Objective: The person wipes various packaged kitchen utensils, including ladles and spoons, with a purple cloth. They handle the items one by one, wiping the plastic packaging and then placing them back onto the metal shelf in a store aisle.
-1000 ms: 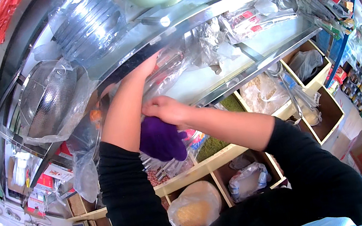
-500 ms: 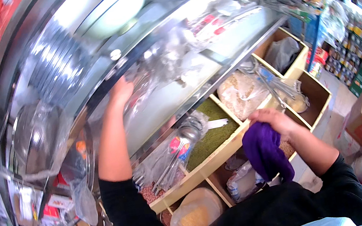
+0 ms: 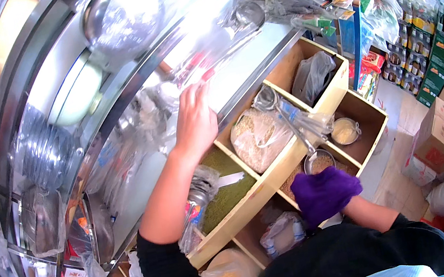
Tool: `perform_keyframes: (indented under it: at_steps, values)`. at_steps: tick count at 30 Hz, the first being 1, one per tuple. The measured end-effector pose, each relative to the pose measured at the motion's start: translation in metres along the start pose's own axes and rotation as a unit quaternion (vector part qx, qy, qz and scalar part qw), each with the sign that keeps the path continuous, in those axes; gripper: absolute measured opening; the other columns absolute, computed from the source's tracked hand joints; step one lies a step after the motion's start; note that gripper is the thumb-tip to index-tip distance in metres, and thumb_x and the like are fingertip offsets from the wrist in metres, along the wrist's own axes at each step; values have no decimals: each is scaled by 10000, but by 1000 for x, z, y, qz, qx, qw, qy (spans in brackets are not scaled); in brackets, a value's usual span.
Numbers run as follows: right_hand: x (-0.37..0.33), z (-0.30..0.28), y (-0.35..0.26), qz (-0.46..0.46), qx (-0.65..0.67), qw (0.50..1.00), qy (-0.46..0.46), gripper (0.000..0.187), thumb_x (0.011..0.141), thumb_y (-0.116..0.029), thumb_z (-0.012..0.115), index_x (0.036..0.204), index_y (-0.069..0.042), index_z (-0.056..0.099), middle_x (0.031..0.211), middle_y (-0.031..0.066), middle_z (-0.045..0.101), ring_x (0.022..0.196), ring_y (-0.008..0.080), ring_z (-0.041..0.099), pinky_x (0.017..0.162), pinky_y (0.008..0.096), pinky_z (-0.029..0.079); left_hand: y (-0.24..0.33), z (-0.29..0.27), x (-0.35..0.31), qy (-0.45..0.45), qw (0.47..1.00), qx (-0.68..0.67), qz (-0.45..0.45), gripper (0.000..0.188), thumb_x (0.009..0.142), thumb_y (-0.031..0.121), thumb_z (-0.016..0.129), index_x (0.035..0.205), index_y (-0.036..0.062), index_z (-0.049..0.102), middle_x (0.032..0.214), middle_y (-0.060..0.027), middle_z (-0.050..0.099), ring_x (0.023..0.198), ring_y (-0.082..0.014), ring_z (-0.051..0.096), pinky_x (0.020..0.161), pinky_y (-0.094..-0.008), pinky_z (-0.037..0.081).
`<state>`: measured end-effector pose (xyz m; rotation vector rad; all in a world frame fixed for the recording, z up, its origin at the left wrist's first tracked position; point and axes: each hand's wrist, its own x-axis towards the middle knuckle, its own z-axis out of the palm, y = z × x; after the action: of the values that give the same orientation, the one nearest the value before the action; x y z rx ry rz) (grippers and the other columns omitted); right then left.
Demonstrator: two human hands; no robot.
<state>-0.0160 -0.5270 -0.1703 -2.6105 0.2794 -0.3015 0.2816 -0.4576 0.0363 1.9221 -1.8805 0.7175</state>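
My left hand reaches up to the metal-edged shelf, its fingers bent and pressed together beside plastic-wrapped kitchen utensils. Whatever lies at its fingertips is hard to make out. A bunched purple cloth covers most of my right hand, whose wrist and forearm show below it. That hand grips the cloth over the wooden bins, close to a metal ladle resting in brownish grain. More plastic-wrapped goods lie on the shelf left of my left hand.
Divided wooden bins hold green beans, a bag of pale grain and a tied small bag. A round metal pan and white bowl are on the upper shelf. Cardboard boxes stand at right.
My left hand has moved right along the shelf. My right hand with the purple cloth has turned and dropped slightly, uncovering the ladle in the grain. The view has shifted.
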Motion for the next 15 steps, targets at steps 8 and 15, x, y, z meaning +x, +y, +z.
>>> perform_keyframes:
  at_steps: [8,15]
  values:
    - [7,-116,92,-111,-31,971,210,608,796,-369,652,1302,-80,475,1196,133,553,1060,293,563,885,390,439,-50,135,203,21,993,83,-87,427,793,83,607,1191,-4,480,1160,-211,515,1116,-374,483,933,-455,408]
    - [-35,-178,159,200,100,973,-59,609,688,-526,680,1156,-145,601,1116,94,606,983,334,591,874,457,445,-76,196,279,-91,944,217,-231,450,787,142,647,1209,62,511,1175,-148,548,1127,-339,495,913,-461,425]
